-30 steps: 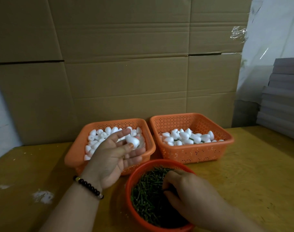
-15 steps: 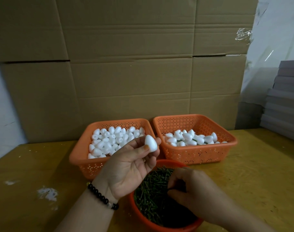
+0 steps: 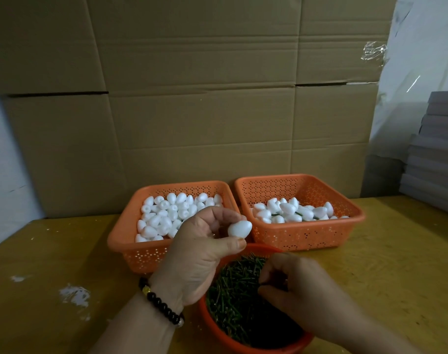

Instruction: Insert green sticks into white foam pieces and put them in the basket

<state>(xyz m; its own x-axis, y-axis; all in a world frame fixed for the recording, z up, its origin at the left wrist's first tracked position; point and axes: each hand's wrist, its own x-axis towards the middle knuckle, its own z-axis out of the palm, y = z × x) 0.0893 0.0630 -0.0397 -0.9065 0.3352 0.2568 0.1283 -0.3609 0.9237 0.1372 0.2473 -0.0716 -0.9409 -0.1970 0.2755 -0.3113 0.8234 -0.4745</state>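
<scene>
My left hand (image 3: 200, 254) pinches a white egg-shaped foam piece (image 3: 239, 228) between thumb and fingers, above the near rim of a round red bowl (image 3: 218, 333) full of green sticks (image 3: 233, 284). My right hand (image 3: 297, 290) hovers over the bowl with fingertips pinched together; a thin dark stick seems to lie between them, but it is too small to be sure. Behind stand two orange baskets: the left basket (image 3: 121, 241) heaped with plain foam pieces, the right basket (image 3: 355, 221) holding foam pieces with green sticks in them.
The baskets and bowl stand on a yellow wooden table (image 3: 52, 264) with white scuffs at the left. A tall cardboard wall (image 3: 192, 111) rises right behind the baskets. Stacked grey boards (image 3: 434, 154) sit at the far right.
My left hand carried the foam piece from over the left basket toward the bowl and turned it. My right hand rose out of the sticks with fingertips pinched.
</scene>
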